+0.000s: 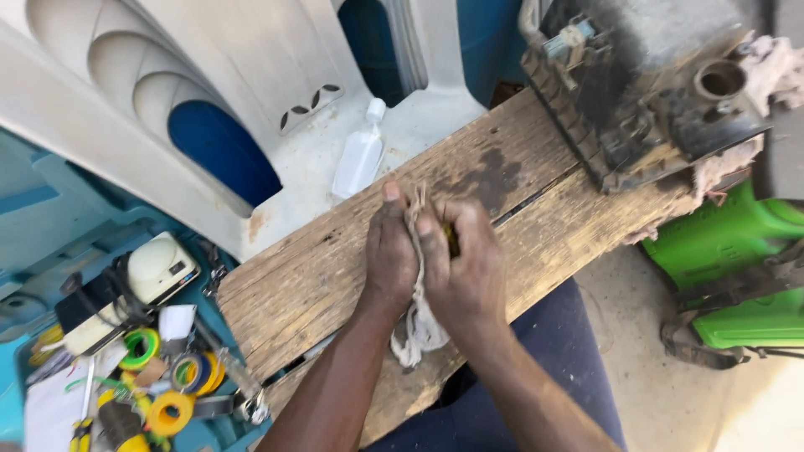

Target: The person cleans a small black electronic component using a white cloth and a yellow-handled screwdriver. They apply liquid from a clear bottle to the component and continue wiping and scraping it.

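I see a clear plastic bottle (360, 155) beside the plank, tape rolls (172, 381) in a toolbox (50, 226), and a grimy engine block (641, 79).

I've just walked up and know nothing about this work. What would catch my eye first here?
First, the two hands pressed together at the centre over a worn wooden plank: the left hand and right hand clutch a dirty whitish rag between them. At the upper right sits a grimy black engine block. At the lower left, an open teal toolbox holds bright rolls of coloured tape.
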